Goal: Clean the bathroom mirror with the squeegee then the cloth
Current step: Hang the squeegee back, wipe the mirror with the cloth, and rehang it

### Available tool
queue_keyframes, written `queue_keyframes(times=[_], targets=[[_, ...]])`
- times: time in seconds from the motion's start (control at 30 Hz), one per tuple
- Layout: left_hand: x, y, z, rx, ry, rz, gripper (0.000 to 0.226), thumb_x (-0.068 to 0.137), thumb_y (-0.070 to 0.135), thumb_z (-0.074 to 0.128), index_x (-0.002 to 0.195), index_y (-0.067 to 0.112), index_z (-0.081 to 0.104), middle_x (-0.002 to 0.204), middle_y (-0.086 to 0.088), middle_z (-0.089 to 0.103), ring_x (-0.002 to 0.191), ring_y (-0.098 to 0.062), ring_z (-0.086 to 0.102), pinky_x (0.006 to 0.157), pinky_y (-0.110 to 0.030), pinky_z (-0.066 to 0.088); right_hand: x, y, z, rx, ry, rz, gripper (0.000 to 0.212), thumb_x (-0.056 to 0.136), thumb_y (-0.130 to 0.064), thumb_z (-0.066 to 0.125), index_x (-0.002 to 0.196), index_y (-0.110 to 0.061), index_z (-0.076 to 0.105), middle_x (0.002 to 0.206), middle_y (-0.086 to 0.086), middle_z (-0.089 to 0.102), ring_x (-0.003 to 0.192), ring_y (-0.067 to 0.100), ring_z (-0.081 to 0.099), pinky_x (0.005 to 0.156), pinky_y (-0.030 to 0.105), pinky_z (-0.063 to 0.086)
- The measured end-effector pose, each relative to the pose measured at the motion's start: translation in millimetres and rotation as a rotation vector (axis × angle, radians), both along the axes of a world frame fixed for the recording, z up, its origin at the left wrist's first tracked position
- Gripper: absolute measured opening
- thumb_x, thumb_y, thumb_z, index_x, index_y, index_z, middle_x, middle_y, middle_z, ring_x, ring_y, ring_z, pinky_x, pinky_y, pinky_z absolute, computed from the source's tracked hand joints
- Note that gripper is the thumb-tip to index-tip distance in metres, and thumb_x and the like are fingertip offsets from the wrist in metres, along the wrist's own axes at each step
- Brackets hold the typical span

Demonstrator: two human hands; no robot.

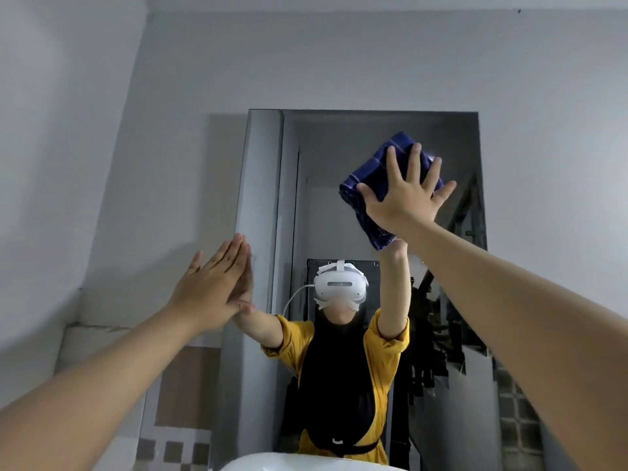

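Observation:
The bathroom mirror (339, 158) hangs on the grey wall straight ahead, a tall frameless pane. A folded dark blue cloth (368, 180) with thin pale stripes lies flat against the mirror's upper right part. My right hand (404, 195) presses it to the glass with fingers spread wide. My left hand (215, 287) rests flat at the mirror's left edge, fingers together and empty. No squeegee is in view.
The mirror reflects a person in a yellow top with a white headset (341, 283), and a dark doorway behind. A white basin rim (272, 463) shows at the bottom. Tiled wall (176, 450) lies lower left and lower right.

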State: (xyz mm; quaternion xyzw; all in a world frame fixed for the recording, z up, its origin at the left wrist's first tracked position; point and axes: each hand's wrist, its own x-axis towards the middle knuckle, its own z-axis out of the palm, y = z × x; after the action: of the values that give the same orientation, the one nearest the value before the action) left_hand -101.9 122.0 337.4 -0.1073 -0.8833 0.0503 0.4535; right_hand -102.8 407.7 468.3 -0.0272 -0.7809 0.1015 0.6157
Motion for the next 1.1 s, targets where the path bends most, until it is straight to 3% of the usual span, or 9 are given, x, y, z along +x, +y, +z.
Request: queue_keyframes(times=[0.13, 0.4, 0.7, 0.83, 0.97, 1.1], targets=[[-7.6, -6.4, -3.0, -0.033, 0.065, -0.025, 0.111, 0.075, 0.067, 0.050, 0.136, 0.014, -0.026, 0.145, -0.001, -0.030, 0.139, -0.017, -0.019, 0.110, -0.042, -0.009, -9.5, -63.4, 7.3, 0.147, -0.004, 0.040, 0.081, 0.082, -0.073, 0.032, 0.148, -0.037, 0.001, 0.159, 0.002, -0.011, 0.142, 0.037, -0.016, 0.107, 0.063, -0.011], [-20.6, -32.1, -12.9, -0.072, 0.117, -0.135, 0.100, 0.077, 0.071, 0.035, 0.143, 0.016, -0.015, 0.152, -0.001, -0.021, 0.141, -0.017, -0.014, 0.109, -0.040, -0.007, -24.4, -167.5, 7.3, 0.340, -0.029, 0.083, 0.080, 0.082, -0.072, 0.035, 0.148, -0.039, 0.003, 0.159, 0.001, -0.011, 0.142, 0.037, -0.018, 0.106, 0.063, -0.014], [-21.5, -35.0, -36.6, -0.065, 0.114, -0.199, 0.099, 0.080, 0.063, 0.046, 0.145, 0.014, -0.009, 0.153, -0.001, -0.014, 0.141, -0.017, -0.008, 0.108, -0.039, -0.005, -13.9, -135.3, -22.3, 0.531, -0.046, -0.006, 0.080, 0.081, -0.076, 0.032, 0.147, -0.044, 0.001, 0.160, -0.003, -0.008, 0.144, 0.035, -0.012, 0.106, 0.065, -0.012], [-21.6, -34.2, -36.6, -0.057, 0.112, -0.189, 0.098, 0.079, 0.062, 0.047, 0.142, 0.016, -0.012, 0.154, -0.002, -0.012, 0.141, -0.018, -0.007, 0.111, -0.044, -0.001, -8.0, -85.0, -42.1, 0.482, -0.061, -0.046, 0.080, 0.080, -0.077, 0.032, 0.146, -0.046, -0.001, 0.159, -0.006, -0.009, 0.144, 0.033, -0.011, 0.107, 0.065, -0.011], [-28.4, -35.1, -36.9, -0.094, 0.105, -0.134, 0.097, 0.074, 0.078, 0.011, 0.144, 0.015, -0.013, 0.153, -0.002, -0.017, 0.141, -0.020, -0.010, 0.108, -0.042, -0.004, 0.0, -19.3, -53.6, 0.302, -0.086, -0.083, 0.080, 0.078, -0.079, 0.030, 0.145, -0.049, -0.002, 0.159, -0.008, -0.010, 0.144, 0.031, -0.010, 0.107, 0.064, -0.010], [-26.6, -34.3, -36.4, -0.086, 0.108, -0.135, 0.101, 0.073, 0.079, 0.021, 0.146, 0.014, -0.007, 0.153, -0.002, -0.015, 0.142, -0.019, -0.007, 0.109, -0.042, 0.000, 7.8, 47.0, -69.5, 0.051, -0.107, -0.132, 0.079, 0.077, -0.081, 0.024, 0.143, -0.051, -0.007, 0.158, -0.010, -0.014, 0.144, 0.029, -0.012, 0.107, 0.062, -0.012]])
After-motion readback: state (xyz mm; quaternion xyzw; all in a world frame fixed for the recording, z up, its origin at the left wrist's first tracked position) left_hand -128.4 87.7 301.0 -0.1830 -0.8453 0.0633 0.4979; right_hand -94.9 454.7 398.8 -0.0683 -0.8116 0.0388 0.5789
